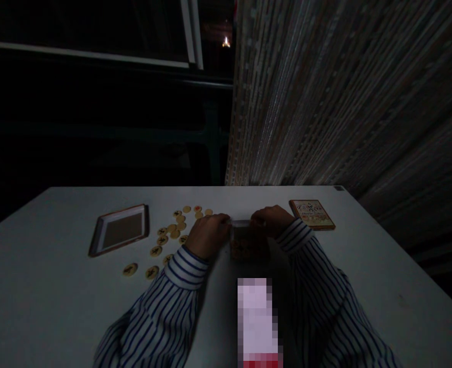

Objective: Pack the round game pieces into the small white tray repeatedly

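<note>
Fingers (222, 218) of the left hand (207, 237) are bent in and narrowed at the far left corner of a small, shallow box (241, 223), which appears to be held there. At the far right corner, the box is met in the same way by the fingers (257, 219) of the right hand (277, 221); how firmly it is gripped by either hand cannot be told. The box is set on the white table (57, 306), between the two striped cuffs. Dark, round shapes (242, 246) can be made out inside it, though in such dim light their number and markings are lost.

Loose round pieces (156, 251) are scattered on the table to the left of the box, some marked with dark characters, one with red (197, 208), others showing plain faces. The box is judged to be only partly filled, as many pieces are left outside it. Beyond them, farther left, an open tray (124, 230) is laid with its hollow side up, and no pieces are seen in it. A flat printed case (313, 214) is placed beyond the right cuff, untouched.
</note>
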Demonstrator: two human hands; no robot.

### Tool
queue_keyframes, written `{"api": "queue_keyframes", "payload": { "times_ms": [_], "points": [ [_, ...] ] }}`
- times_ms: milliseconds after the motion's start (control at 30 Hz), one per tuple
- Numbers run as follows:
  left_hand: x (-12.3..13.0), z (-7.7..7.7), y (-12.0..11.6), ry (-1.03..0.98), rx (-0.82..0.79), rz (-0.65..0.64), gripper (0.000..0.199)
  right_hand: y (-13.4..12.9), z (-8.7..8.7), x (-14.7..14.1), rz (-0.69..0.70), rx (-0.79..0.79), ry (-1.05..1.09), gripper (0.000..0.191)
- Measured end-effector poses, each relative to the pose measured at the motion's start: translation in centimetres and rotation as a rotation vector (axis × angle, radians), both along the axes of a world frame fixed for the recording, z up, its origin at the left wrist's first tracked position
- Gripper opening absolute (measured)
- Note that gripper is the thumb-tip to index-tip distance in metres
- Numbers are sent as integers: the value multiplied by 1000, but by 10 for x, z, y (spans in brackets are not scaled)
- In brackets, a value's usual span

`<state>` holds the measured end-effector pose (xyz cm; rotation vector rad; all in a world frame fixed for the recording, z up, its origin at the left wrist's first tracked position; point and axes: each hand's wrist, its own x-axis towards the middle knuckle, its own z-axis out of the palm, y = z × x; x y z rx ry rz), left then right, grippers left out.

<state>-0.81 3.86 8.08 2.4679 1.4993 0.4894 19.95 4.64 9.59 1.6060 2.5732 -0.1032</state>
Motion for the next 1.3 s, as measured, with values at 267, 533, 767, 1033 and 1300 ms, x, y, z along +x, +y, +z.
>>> {"api": "queue_keyframes", "payload": {
  "times_ms": [267, 533, 767, 1033, 1300],
  "points": [
    [0, 0, -1, 97, -20, -8, 30, 8, -19, -3, -1, -68, -107, 33],
    [0, 2, -2, 117, -27, -13, 29, 9, -24, -5, 16, -95, -130, 33],
    [-1, -1, 0, 70, -21, -41, 29, 11, -27, -5, 27, -107, -142, 32],
    [-1, -1, -1, 76, 12, -59, 32, 11, -26, -3, 26, -105, -134, 33],
    [-3, -2, 0, 62, 6, -50, 31, 11, -24, -6, 34, -106, -165, 32]
  ]
}}
